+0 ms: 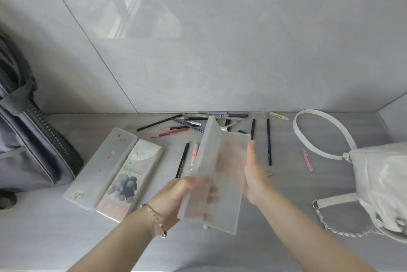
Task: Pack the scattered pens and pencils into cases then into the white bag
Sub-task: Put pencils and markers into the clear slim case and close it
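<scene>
Clearly the open case (217,174) is held above the bench (286,216), spread like a book. Our left hand (176,194) curls round its lower left edge, and our right hand (255,174) lies flat with straight fingers against the other half. We judge this frosted, translucent plastic shell light and stiff but smooth enough to slip, so it is best taken by its long edges near the hinge. Two more flat cases lie shut on the left, a sticker-dotted case (101,166) and, touching it, a printed case (130,174). The pens and pencils (193,123) are thin, hard, round sticks heaped by the back wall and likely to roll, so we would pinch them mid-shaft. The white bag (378,183), of soft glossy leather-like material, slumps at the right.
</scene>
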The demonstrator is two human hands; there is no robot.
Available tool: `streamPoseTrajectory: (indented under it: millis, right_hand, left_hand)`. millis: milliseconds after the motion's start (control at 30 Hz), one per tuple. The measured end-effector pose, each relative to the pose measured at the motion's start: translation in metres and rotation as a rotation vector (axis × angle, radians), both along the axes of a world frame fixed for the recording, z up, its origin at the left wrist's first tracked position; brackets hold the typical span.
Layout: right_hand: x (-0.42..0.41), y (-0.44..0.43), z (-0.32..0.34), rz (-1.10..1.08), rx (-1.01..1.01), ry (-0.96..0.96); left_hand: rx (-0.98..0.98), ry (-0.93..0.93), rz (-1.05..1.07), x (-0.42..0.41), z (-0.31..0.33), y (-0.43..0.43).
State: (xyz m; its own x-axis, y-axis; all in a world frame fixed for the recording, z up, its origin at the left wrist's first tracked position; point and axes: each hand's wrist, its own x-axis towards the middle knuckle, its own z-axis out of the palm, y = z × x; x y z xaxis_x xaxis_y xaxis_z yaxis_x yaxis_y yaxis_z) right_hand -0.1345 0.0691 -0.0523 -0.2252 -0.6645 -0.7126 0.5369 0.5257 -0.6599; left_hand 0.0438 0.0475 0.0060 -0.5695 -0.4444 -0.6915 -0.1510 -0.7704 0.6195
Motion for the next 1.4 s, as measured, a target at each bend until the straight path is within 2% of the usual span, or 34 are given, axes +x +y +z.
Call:
streamPoseTrajectory:
  millis: [67,133,233,267,333,500,633,700,767,867,967,1100,1300,1400]
  right_hand:
    - [-0.004,0.003,-0.001,0.033,-0.056,0.06]
    - [-0.008,0.008,-0.006,0.14,-0.024,0.269]
    - [-0.02,0.02,-0.024,0.446,0.119,0.757]
    - [-0.023,0.024,-0.032,0.502,0.167,0.867]
    - [-0.024,0.029,-0.045,0.491,0.242,0.961]
    - [-0.022,0.023,-0.062,0.377,0.318,1.006]
    - [-0.022,0.02,-0.057,0.311,0.337,0.927]
    - [-0.022,0.023,-0.053,0.223,0.275,0.851]
    - [-0.025,0.023,-0.043,0.127,0.168,0.859]
    - [-0.047,0.009,-0.022,0.037,0.008,0.988]
    - [-0.082,-0.011,-0.017,0.103,0.05,1.171]
    - [-0.103,-0.031,-0.028,0.367,0.293,1.267]
    - [-0.101,-0.04,-0.035,0.485,0.44,1.21]
    - [-0.086,-0.038,-0.01,0.338,0.299,1.06]
  left_hand:
    - [0.193,0.039,0.069,0.005,-0.001,0.002]
    - [0.23,-0.033,0.154,0.007,-0.003,0.003]
    - [0.108,-0.165,0.272,0.011,-0.005,0.0]
    - [0.055,-0.199,0.281,0.013,-0.004,-0.002]
    - [-0.029,-0.27,0.288,0.016,-0.003,-0.006]
    - [-0.085,-0.348,0.297,0.013,-0.005,-0.007]
    - [-0.114,-0.382,0.263,0.007,-0.007,-0.004]
    - [-0.138,-0.406,0.236,0.003,-0.007,-0.003]
    - [-0.146,-0.41,0.227,-0.001,-0.005,-0.003]
    - [-0.134,-0.402,0.202,-0.003,-0.006,-0.005]
    - [-0.082,-0.35,0.155,-0.007,-0.006,-0.006]
    - [-0.07,-0.323,0.138,-0.015,-0.006,-0.006]
    - [-0.068,-0.328,0.178,-0.023,-0.002,-0.009]
    - [-0.057,-0.341,0.209,-0.025,-0.001,-0.013]
